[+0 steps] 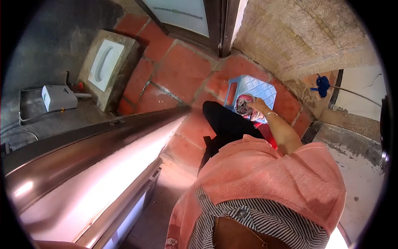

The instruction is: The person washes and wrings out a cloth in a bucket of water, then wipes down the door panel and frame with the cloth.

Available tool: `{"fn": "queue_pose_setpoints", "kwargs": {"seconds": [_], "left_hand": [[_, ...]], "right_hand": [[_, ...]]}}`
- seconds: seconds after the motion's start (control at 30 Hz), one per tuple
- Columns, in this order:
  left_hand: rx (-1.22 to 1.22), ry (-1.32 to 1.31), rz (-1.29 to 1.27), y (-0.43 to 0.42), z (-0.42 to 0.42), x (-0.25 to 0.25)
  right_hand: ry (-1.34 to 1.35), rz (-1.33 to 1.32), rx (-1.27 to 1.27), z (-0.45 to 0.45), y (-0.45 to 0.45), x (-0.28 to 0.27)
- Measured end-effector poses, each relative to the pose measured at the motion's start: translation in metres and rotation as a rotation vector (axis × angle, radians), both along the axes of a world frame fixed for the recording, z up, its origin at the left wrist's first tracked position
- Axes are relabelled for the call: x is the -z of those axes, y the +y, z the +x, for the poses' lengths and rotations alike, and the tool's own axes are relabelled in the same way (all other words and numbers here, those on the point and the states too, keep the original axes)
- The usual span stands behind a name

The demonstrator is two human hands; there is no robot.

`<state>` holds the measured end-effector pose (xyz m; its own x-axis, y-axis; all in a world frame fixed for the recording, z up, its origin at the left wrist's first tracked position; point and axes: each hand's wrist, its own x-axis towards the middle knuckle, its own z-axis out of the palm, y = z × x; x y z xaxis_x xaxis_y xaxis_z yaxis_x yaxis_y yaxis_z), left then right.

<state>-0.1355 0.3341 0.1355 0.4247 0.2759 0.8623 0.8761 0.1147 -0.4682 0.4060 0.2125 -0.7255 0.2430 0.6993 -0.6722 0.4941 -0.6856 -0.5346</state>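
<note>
My right hand (259,107), with a bracelet at its wrist, is closed on a bunched cloth (244,104) patterned in grey, pink and red. The bundle is at the near left part of a light blue plastic stool (261,89) with a textured top. Whether the cloth rests on the stool or is held just above it, I cannot tell. Something red (268,133) shows beside my dark-trousered knee, partly hidden by my arm. My left hand is out of view; only a strip of arm (58,245) appears at the bottom left edge.
A dark, glossy door (103,133) stands close on my left. Beyond it are a squat toilet (105,65) on a raised block and a white box (59,98). Red tiles (182,74) cover the floor. At right, a blue object (321,86) hangs near a thin hose.
</note>
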Motion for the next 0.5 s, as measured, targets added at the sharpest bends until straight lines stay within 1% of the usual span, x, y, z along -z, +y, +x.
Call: {"fn": "queue_pose_setpoints", "kwargs": {"seconds": [0.1,0.13,0.23,0.27,0.37,0.4,0.43,0.5], "left_hand": [[0.002,0.022,-0.011,0.003,-0.012,0.009],[0.005,0.026,-0.015,0.004,-0.015,0.012],[0.004,0.049,-0.037,0.006,-0.019,0.016],[0.007,0.053,-0.046,0.005,-0.019,0.019],[0.012,0.072,-0.060,0.003,-0.024,0.025],[0.016,0.078,-0.059,0.001,-0.026,0.027],[0.015,0.083,-0.055,-0.001,-0.027,0.026],[0.020,0.095,-0.049,-0.004,-0.028,0.026]], "right_hand": [[-0.233,0.059,-0.037,-0.007,0.002,-0.031],[-0.090,0.071,-0.004,0.004,-0.002,-0.019],[-0.095,0.082,0.030,0.021,0.009,-0.036],[-0.069,0.203,0.020,0.024,0.010,-0.044],[-0.135,0.203,0.078,0.033,0.030,-0.071],[-0.087,0.302,0.109,0.045,0.034,-0.052],[-0.068,0.331,0.133,0.047,0.036,-0.059],[-0.029,0.398,0.179,0.041,0.051,-0.097]]}}
